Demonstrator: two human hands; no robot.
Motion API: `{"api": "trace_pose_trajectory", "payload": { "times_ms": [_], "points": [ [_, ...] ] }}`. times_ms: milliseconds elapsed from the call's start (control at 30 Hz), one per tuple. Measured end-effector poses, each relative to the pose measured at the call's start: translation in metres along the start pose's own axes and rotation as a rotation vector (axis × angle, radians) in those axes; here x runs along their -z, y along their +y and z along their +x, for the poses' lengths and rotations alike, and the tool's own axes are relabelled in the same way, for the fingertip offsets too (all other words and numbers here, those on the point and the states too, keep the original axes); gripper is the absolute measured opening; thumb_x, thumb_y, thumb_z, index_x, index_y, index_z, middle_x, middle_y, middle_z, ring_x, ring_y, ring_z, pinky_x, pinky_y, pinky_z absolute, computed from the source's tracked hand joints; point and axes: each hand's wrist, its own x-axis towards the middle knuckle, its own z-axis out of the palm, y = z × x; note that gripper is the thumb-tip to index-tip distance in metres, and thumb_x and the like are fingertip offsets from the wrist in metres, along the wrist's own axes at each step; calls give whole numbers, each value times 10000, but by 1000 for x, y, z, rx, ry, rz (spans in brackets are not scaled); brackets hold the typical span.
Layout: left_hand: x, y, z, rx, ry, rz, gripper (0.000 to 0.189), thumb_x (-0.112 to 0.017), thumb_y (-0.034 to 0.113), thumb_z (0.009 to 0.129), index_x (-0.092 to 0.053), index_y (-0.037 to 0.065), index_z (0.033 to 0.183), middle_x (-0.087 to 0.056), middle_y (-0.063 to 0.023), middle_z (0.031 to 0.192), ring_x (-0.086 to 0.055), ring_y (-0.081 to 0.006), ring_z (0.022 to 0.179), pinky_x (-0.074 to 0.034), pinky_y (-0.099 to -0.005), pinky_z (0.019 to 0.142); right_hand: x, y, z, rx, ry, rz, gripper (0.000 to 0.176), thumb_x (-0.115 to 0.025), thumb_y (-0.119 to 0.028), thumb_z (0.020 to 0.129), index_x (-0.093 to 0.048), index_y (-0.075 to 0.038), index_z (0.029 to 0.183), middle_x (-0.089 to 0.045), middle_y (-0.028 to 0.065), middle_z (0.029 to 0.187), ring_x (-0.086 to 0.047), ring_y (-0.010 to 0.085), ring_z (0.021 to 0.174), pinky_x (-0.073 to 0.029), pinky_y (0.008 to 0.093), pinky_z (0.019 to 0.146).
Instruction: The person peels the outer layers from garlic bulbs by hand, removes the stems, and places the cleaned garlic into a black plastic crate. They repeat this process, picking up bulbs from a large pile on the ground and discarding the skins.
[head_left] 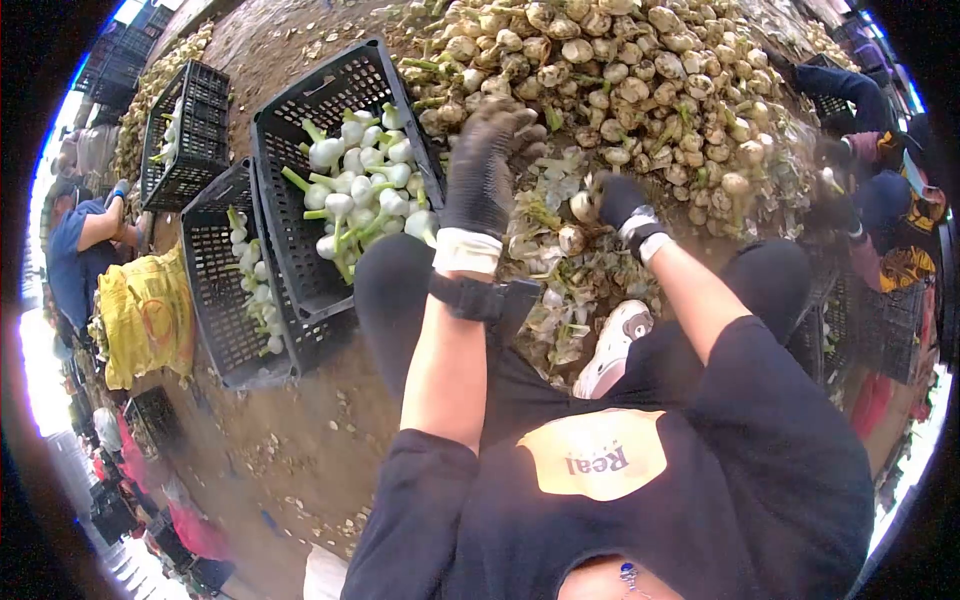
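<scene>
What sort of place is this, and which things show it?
Probably a cleaning or sorting area for garlic-like bulbs: a large heap of brownish bulbs, a black crate holding white, green-stemmed bulbs, and papery scraps scattered around.

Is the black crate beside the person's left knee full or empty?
Neither: the black crate is partly filled. White garlic bulbs lie inside, with bare crate wall showing above them.

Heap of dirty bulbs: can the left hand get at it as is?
Looks like yes. The left hand is at the near edge of the heap, with nothing visible blocking it. Motion blur hides whether it already holds something.
</scene>
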Motion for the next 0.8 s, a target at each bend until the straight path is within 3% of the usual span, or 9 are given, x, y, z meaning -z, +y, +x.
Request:
{"api": "trace_pose_trajectory", "payload": {
  "times_ms": [67,133,200,267,333,433,533,567,800],
  "points": [
    [-5,1,4,104,-60,488,493,-669,162,846,-501,20,1287,-575,-187,1194,-605,-305,1057,-505,-354,906,31,-11,14,159,302,291,209,-701,-194,787,-682,-42,929,-682,171,878,-661,320,802,-510,389,709],
    [22,-52,16,-350,-75,905,603,-702,118,785,-465,50,1335,-536,-228,1257,-546,-355,1165,-451,-373,992,89,-28,12,114,2,539,300,-653,-224,824,-687,-49,1065,-707,149,981,-674,274,851,-510,375,763],
    [8,-44,-1,-501,-93,1234,657,-708,53,743,-449,69,1346,-504,-250,1300,-508,-381,1214,-415,-383,1026,128,-45,-2,58,-177,1153,295,-619,-148,836,-679,-35,1101,-701,67,1051,-653,179,894,-496,319,783],
    [-10,-34,-4,-399,-93,911,666,-694,-5,740,-445,69,1353,-524,-228,1283,-526,-374,1194,-430,-383,1007,159,-69,-24,71,-220,1489,307,-600,-224,907,-662,-22,1130,-683,43,1093,-635,143,947,-484,296,830],
    [-17,-35,-4,-463,-104,929,672,-739,-24,716,-477,64,1328,-553,-200,1246,-556,-345,1155,-447,-384,980,149,-62,-21,721,140,898,328,-593,-247,938,-644,-10,1159,-689,49,1074,-640,152,944,-488,299,832],
    [-26,-34,-11,-483,-132,971,711,-841,119,705,-509,61,1330,-587,-143,1263,-598,-227,1096,-488,-341,933,151,-72,-34,310,236,743,314,-597,-211,940,-638,-7,1174,-697,73,1037,-642,161,915,-494,304,817],
    [-24,-26,-17,-536,-164,1048,759,-849,140,709,-482,68,1370,-589,-144,1267,-592,-220,1112,-490,-348,934,151,-72,-40,246,110,1099,314,-618,-221,928,-644,-7,1157,-703,86,986,-636,163,873,-496,302,794],
    [-22,-31,-13,-435,-207,733,798,-852,149,712,-452,48,1395,-601,-144,1253,-594,-210,1111,-494,-338,929,157,-76,-46,271,85,1192,327,-632,-259,917,-656,-12,1130,-701,86,958,-619,152,839,-491,301,778],
    [-29,-35,-15,-550,-127,988,807,-843,161,725,-429,36,1406,-657,-128,1137,-633,-195,1012,-528,-317,856,155,-65,-43,245,129,904,357,-635,-326,916,-691,26,933,-685,66,755,-599,130,688,-476,315,626]
  ]
}}
